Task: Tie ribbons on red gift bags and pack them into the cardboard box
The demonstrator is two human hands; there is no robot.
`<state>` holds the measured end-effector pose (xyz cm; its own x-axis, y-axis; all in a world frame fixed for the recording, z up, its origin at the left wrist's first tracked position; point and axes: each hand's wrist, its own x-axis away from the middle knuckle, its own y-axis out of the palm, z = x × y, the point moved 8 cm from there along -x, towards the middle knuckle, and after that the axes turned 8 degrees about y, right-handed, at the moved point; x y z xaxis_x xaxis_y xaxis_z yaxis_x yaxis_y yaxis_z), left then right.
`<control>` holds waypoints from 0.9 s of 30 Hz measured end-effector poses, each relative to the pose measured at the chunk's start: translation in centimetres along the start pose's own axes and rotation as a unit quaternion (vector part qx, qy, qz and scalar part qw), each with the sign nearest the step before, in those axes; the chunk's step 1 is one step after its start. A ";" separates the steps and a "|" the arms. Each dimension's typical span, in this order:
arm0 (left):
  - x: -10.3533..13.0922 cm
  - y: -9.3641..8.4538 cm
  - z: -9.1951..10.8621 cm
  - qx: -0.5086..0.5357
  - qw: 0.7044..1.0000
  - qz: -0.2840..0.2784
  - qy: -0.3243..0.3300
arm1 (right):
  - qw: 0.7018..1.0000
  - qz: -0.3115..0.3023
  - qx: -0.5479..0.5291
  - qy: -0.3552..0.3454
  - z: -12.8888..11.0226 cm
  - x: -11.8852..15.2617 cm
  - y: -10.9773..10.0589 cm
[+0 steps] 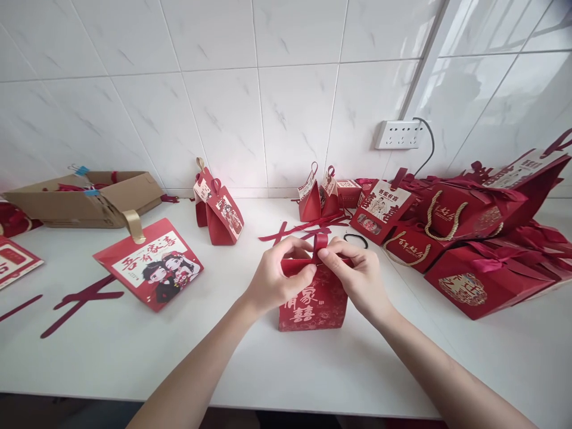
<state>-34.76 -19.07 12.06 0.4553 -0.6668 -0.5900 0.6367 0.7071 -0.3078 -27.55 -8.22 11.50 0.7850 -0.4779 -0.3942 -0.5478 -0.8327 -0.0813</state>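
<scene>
At the near middle of the white counter (313, 369), directly before the person, the red gift box (313, 316) stands upright between both hands. The left hand (277, 280) is closed in a pinch at the top edge, thumb in front; its rear fingertips are partly hidden. The right hand (364, 280) is also pinched closed, thumb pressed against the base of the ribbon loop (320, 241). Assembly status, as judged: body formed, loop raised at the top; closure under the fingertips cannot be verified and appears to be the unfinished portion. Reference units: two small upright boxes (226, 220) near the wall and a group of red boxes (496, 277) at right look assembled. Loose ribbon strips (89, 295) lie at left, unattached, beside the printed red box (167, 286) with a gold loop.
</scene>
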 end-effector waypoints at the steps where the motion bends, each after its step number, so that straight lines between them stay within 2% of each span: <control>1: 0.0 0.1 -0.1 0.012 1.000 -0.008 -0.020 | 1.000 0.003 0.002 -0.002 -0.1 0.0 0.0; 5: -0.1 0.5 -0.2 0.015 0.998 -0.027 -0.062 | 1.000 0.010 0.008 -0.013 -0.5 0.3 0.0; 9: -0.3 0.2 -0.3 -0.012 0.998 -0.016 -0.054 | 1.000 0.021 0.011 -0.016 -0.8 0.5 0.0; 14: -0.4 0.0 0.2 -0.058 0.995 -0.074 -0.043 | 0.999 0.017 0.014 -0.024 -1.0 0.5 0.0; 16: -0.3 -0.2 0.7 -0.078 0.993 -0.081 -0.044 | 0.999 0.015 0.017 -0.035 -1.2 0.7 0.0; 21: 0.2 -0.1 1.4 -0.093 0.992 -0.058 -0.067 | 0.999 0.013 0.004 -0.047 -1.3 0.9 0.1; 27: 0.3 0.3 0.9 -0.102 0.991 -0.040 -0.071 | 0.998 0.021 0.013 -0.050 -1.5 0.9 -0.2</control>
<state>-33.85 -19.31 12.47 0.5009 -0.7387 -0.4510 0.5423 0.6740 -0.5017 -26.33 -8.87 12.53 0.7294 -0.4812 -0.4862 -0.5876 -0.8046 -0.0853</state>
